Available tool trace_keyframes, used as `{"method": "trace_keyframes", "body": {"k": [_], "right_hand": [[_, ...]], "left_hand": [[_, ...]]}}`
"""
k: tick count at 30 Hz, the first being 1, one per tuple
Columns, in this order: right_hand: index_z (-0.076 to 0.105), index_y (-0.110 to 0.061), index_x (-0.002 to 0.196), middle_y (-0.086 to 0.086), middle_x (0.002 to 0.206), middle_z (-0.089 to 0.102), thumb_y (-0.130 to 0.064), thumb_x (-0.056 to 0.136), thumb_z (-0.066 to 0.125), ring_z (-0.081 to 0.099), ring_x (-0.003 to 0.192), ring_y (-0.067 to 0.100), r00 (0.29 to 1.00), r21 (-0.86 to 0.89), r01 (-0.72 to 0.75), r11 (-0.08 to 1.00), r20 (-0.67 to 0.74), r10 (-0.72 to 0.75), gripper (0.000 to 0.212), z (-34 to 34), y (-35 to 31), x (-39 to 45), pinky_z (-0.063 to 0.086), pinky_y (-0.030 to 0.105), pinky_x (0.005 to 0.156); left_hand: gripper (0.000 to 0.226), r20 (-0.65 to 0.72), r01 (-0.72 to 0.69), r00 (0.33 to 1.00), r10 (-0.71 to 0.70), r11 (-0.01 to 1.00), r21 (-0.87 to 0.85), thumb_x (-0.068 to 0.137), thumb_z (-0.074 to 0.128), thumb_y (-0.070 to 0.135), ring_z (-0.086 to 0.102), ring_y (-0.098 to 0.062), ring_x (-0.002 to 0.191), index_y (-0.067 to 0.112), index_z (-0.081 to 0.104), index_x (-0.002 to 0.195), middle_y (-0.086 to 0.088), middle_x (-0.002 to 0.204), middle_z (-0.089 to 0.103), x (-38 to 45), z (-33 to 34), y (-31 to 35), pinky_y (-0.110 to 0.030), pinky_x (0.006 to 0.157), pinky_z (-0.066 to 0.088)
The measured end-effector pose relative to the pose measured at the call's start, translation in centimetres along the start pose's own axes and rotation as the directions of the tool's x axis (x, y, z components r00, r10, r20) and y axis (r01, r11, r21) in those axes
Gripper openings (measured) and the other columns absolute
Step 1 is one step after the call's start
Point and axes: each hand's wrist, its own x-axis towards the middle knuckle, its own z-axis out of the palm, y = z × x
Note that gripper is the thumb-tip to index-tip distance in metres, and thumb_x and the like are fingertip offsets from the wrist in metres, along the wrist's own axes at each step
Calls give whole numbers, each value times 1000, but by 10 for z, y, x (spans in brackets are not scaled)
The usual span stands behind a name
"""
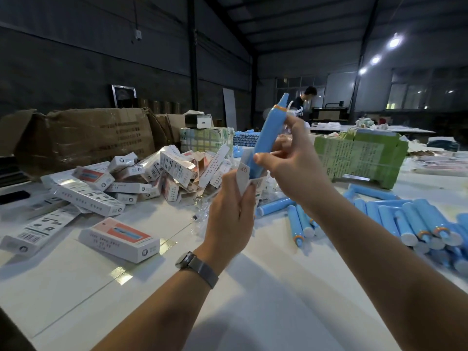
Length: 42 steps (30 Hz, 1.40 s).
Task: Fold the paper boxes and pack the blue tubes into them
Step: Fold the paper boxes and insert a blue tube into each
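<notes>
Head view: left hand (229, 206) grips paper box (245, 179); right hand (286, 163) grips blue tube (266, 136), lower end inside box.

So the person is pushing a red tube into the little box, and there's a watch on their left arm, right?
Not quite: the tube is blue, not red. The head view shows the right hand sliding it into the open top of the little box, which the left hand holds upright. The watch on the left arm is correct.
</notes>
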Motion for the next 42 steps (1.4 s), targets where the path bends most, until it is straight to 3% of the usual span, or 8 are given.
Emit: {"method": "trace_keyframes", "body": {"k": [3,15,18,22,27,30,35,42], "right_hand": [[23,-40,144,-5,98,55,-4,82,71,67,65,16,993,-61,121,991,12,-120,86,0,-2,-2,60,36,64],[23,-45,144,-4,83,60,-14,78,68,62,56,10,974,-218,224,950,9,-227,86,-8,-8,1,58,44,58],[32,-41,134,-1,83,63,-10,78,70,68,61,23,984,-168,178,970,30,-175,75,-5,-6,0,59,45,58],[61,-33,110,-18,81,63,-14,89,65,63,71,-5,980,-269,186,945,115,-160,29,12,-3,-7,46,9,62],[74,-22,100,-11,107,60,-15,91,63,53,81,-4,973,-262,223,939,-4,-232,15,19,9,-4,36,14,71],[69,-24,103,-8,100,63,-11,90,62,57,80,1,986,-315,103,943,-94,-139,20,15,35,2,42,12,68],[56,-21,135,5,124,65,-21,88,62,57,114,24,939,-686,-109,719,166,301,47,38,105,2,48,36,95],[63,-21,112,3,113,64,-8,88,53,50,112,26,941,-815,-56,576,149,303,29,67,140,11,39,34,73]], "left_hand": [[27,-12,9,1000,-9,1000,22,101,36,42,60,-17,69,17,37,109,-6,89,58,0,0,-1,-19,52,47],[28,38,-4,999,3,999,37,99,39,39,61,-17,75,13,38,109,-7,96,57,3,-4,-3,-21,56,51],[26,21,-19,1000,18,999,27,100,40,34,57,-12,67,10,40,109,2,85,54,3,-5,-3,-18,52,44],[25,-43,-8,999,9,1000,22,100,43,29,52,-7,62,5,43,109,8,77,53,5,-7,-9,-19,53,38],[24,-217,114,970,-113,993,-9,103,47,18,60,2,69,-2,42,115,-4,89,58,7,-10,-18,-11,54,44],[17,-227,162,960,-166,986,-39,105,45,12,56,1,62,-1,39,114,-4,86,56,7,-10,-21,-12,50,42],[25,-227,119,966,-126,992,-43,102,46,16,53,-8,66,-3,39,117,-10,91,54,4,-10,-24,-9,55,42],[43,-217,141,963,-158,986,-91,92,49,39,57,-14,79,6,41,119,-7,101,58,3,-8,-29,-9,62,44]]}}
